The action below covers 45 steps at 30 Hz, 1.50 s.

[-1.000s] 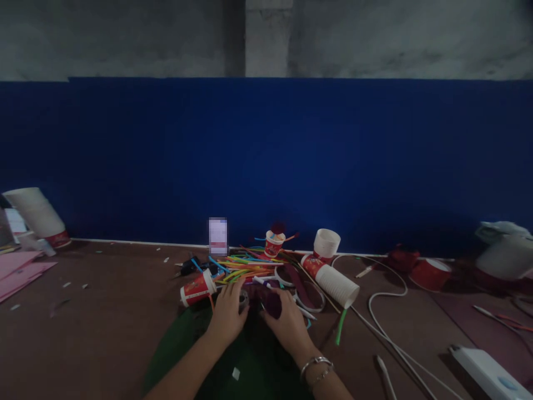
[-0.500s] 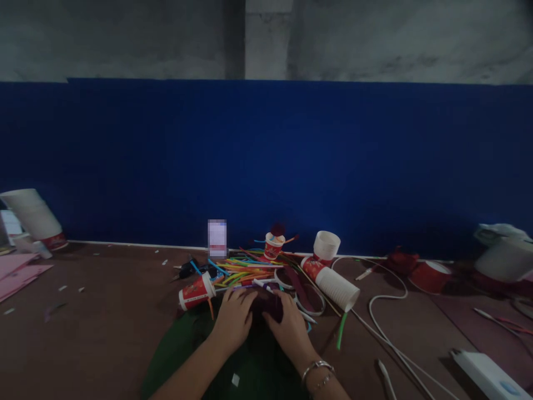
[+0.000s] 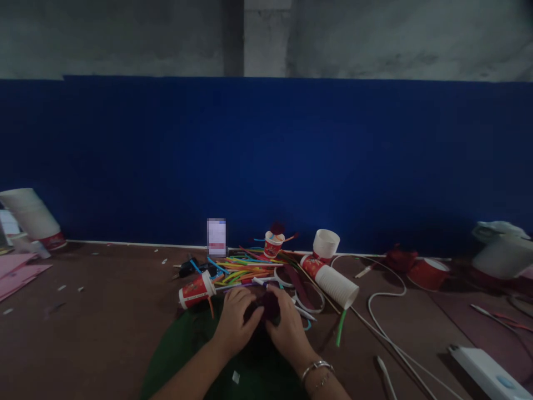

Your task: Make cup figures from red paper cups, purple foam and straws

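Observation:
My left hand (image 3: 237, 319) and my right hand (image 3: 287, 325) meet over a round dark green mat (image 3: 175, 350). Between their fingers is a dark maroon wad (image 3: 270, 304), and both hands are closed around it. Shadow hides what it is made of. Just beyond the fingers lies a pile of coloured strips (image 3: 245, 269). A red paper cup (image 3: 197, 290) rests on its side left of my left hand. Farther back a small red cup (image 3: 273, 246) stands upright with a dark red ball on top and thin strips sticking out sideways.
To the right lie stacked paper cups (image 3: 337, 284), a looping white cable (image 3: 378, 328), a green strip (image 3: 341, 329) and a white box-shaped device (image 3: 491, 369). A phone (image 3: 216, 237) leans by the blue partition (image 3: 266, 155). Pink sheets (image 3: 25, 275) are at the left.
The maroon wad has turned or been squeezed between my hands and looks more compact. My left thumb has moved across toward it. The things around have stayed put.

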Each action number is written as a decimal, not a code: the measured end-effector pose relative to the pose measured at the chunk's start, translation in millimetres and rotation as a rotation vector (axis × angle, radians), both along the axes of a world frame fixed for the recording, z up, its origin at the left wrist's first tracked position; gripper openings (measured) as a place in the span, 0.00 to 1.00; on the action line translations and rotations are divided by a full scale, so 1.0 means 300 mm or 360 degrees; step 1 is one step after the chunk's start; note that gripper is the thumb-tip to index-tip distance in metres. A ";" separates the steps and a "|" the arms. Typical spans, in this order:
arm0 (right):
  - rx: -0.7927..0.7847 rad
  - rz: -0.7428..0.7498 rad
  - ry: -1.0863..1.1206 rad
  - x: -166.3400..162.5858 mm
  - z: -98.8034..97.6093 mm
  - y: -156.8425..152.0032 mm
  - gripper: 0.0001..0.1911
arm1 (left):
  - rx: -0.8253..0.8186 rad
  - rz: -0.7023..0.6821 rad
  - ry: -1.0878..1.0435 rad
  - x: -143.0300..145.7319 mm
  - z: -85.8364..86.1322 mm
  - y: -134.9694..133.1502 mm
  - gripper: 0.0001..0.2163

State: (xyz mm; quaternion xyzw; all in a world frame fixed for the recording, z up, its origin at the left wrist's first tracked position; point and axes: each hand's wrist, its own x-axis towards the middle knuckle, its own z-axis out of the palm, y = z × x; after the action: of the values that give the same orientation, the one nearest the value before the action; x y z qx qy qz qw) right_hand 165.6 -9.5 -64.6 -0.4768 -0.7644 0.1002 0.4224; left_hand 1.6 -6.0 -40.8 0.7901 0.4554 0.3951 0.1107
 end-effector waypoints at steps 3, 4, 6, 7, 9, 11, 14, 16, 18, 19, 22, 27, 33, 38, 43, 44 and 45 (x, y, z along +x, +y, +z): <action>0.0033 0.0106 -0.0081 -0.007 0.001 -0.015 0.34 | -0.0102 0.0036 -0.0182 0.004 -0.012 0.016 0.07; 0.0028 0.0113 -0.0088 -0.009 0.002 -0.018 0.35 | -0.0122 0.0040 -0.0240 0.003 -0.015 0.021 0.08; 0.0010 0.0084 -0.0082 -0.013 0.003 -0.021 0.37 | -0.0126 0.0052 -0.0332 -0.002 -0.017 0.028 0.08; 0.0002 0.0058 -0.0082 -0.013 0.003 -0.021 0.37 | -0.0122 0.0056 -0.0356 -0.004 -0.016 0.029 0.08; 0.0002 -0.0001 -0.0094 -0.014 0.002 -0.017 0.35 | -0.0123 0.0060 -0.0372 -0.008 -0.014 0.029 0.08; 0.0005 -0.0045 -0.0117 -0.012 0.002 -0.012 0.32 | -0.0129 0.0061 -0.0364 -0.009 -0.011 0.025 0.08; -0.0005 -0.0085 -0.0148 -0.011 0.008 -0.008 0.29 | -0.0128 0.0048 -0.0344 -0.006 -0.008 0.021 0.09; -0.0011 -0.0115 -0.0163 -0.011 0.012 -0.009 0.27 | -0.0122 0.0039 -0.0325 -0.005 -0.008 0.020 0.08; -0.0001 -0.0135 -0.0174 -0.011 0.014 -0.011 0.27 | -0.0112 0.0047 -0.0317 -0.005 -0.011 0.020 0.07; 0.0008 -0.0135 -0.0178 -0.011 0.013 -0.012 0.27 | -0.0106 0.0054 -0.0319 -0.005 -0.013 0.021 0.07; 0.0026 -0.0111 -0.0175 -0.011 0.011 -0.014 0.31 | -0.0086 0.0087 -0.0338 -0.008 -0.019 0.024 0.07; -0.0012 -0.0081 -0.0221 -0.011 0.017 -0.014 0.32 | -0.0066 0.0085 -0.0323 -0.009 -0.019 0.024 0.07; -0.0049 -0.0155 -0.0248 -0.012 0.026 -0.014 0.27 | -0.0107 0.0088 -0.0313 -0.010 -0.011 0.022 0.06; 0.0014 -0.0150 -0.0224 -0.010 0.029 -0.011 0.31 | -0.0081 0.0089 -0.0326 -0.012 -0.015 0.030 0.06; 0.0026 -0.0158 -0.0160 -0.003 0.036 -0.008 0.15 | -0.0109 0.0050 -0.0358 -0.017 -0.026 0.040 0.07; 0.0017 -0.0157 -0.0115 -0.002 0.036 -0.007 0.13 | -0.0126 0.0051 -0.0361 -0.018 -0.028 0.042 0.08; 0.0004 -0.0149 -0.0055 -0.001 0.035 -0.005 0.11 | -0.0139 0.0053 -0.0360 -0.019 -0.030 0.044 0.08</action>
State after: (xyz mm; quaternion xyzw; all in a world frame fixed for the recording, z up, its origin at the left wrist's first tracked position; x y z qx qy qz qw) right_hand 165.3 -11.1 -53.9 -0.5131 -0.7486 0.0711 0.4139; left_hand -4.2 7.3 -49.8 0.7272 0.4698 0.4633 0.1892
